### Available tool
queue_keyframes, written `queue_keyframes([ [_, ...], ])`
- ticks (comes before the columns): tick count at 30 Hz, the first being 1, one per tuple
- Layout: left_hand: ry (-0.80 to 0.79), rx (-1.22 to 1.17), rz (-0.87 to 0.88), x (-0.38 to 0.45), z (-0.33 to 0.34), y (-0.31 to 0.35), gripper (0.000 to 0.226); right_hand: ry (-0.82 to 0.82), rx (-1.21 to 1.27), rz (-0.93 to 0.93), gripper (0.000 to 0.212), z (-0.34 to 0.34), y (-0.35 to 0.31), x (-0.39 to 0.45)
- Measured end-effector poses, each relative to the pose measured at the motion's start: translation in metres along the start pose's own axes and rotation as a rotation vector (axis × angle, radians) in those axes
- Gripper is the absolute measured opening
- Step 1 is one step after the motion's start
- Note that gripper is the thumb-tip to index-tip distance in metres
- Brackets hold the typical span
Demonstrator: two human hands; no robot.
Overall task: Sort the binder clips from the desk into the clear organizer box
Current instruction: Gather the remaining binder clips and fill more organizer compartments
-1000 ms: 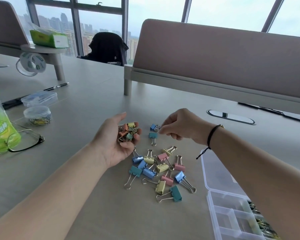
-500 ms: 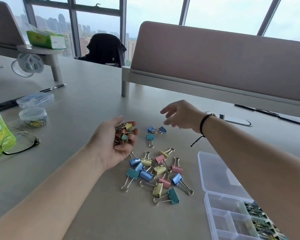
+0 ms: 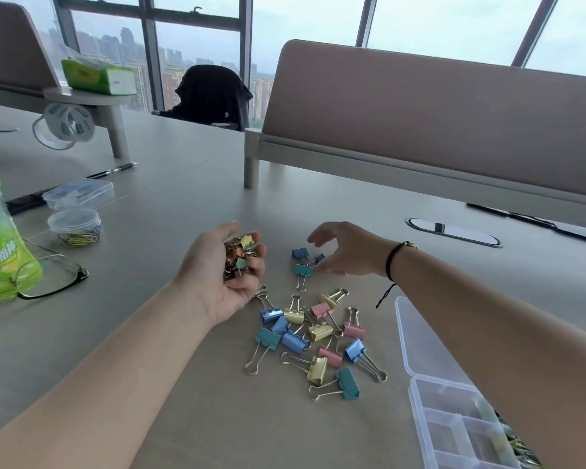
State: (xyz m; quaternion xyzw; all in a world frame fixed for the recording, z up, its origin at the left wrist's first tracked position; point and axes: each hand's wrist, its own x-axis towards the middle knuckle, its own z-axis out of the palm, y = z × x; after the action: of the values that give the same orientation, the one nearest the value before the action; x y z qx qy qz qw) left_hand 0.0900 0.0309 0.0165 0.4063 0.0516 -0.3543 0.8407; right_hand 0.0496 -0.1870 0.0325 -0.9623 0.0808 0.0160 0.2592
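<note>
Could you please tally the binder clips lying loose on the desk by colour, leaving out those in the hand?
Blue clips: 6
Teal clips: 3
Yellow clips: 4
Pink clips: 3
Total: 16

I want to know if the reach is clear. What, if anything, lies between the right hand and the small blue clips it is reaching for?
Nothing visible does. The right hand hovers open beside the blue clips on the desk, with only bare desk between them.

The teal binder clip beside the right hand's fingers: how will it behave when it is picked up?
The teal binder clip looks small, so probably light. Its wire handles lie extended on the desk and may swing when lifted. Its flat body should not roll.
</note>
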Motion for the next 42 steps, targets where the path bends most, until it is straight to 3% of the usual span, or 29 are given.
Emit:
queue_keyframes([
  [4,0.012,-0.009,0.012,0.0,-0.001,0.002,0.024,-0.088,-0.135,-0.044,0.058,0.008,-0.016,0.0],
  [13,0.009,0.045,0.034,-0.003,0.001,0.001,0.021,-0.215,-0.01,-0.096,0.061,0.014,-0.031,-0.053],
  [15,0.008,0.071,0.032,-0.005,0.002,-0.001,0.019,-0.12,0.032,-0.086,0.059,0.002,-0.025,-0.07],
  [20,-0.024,0.271,0.151,-0.015,0.01,-0.011,0.018,0.361,0.23,-0.095,0.035,-0.035,0.001,-0.127],
  [24,-0.152,0.404,0.253,-0.037,0.037,-0.027,0.02,0.309,0.408,-0.119,0.026,-0.04,0.027,-0.195],
  [27,-0.255,0.493,0.153,-0.054,0.07,-0.053,0.018,0.284,0.377,-0.115,0.024,-0.043,0.05,-0.23],
  [33,-0.454,0.611,0.003,-0.075,0.144,-0.133,0.019,0.39,0.425,-0.07,0.011,-0.063,0.09,-0.264],
  [35,-0.475,0.602,-0.055,-0.078,0.162,-0.153,0.019,0.405,0.494,-0.097,0.009,-0.063,0.098,-0.275],
  [37,-0.465,0.624,-0.072,-0.078,0.173,-0.169,0.019,0.424,0.568,-0.12,0.022,-0.056,0.103,-0.284],
  [39,-0.437,0.67,-0.024,-0.076,0.179,-0.182,0.019,0.445,0.607,-0.114,0.034,-0.046,0.104,-0.287],
  [42,-0.377,0.67,0.08,-0.074,0.181,-0.192,0.022,0.486,0.598,-0.094,0.032,-0.032,0.1,-0.281],
])
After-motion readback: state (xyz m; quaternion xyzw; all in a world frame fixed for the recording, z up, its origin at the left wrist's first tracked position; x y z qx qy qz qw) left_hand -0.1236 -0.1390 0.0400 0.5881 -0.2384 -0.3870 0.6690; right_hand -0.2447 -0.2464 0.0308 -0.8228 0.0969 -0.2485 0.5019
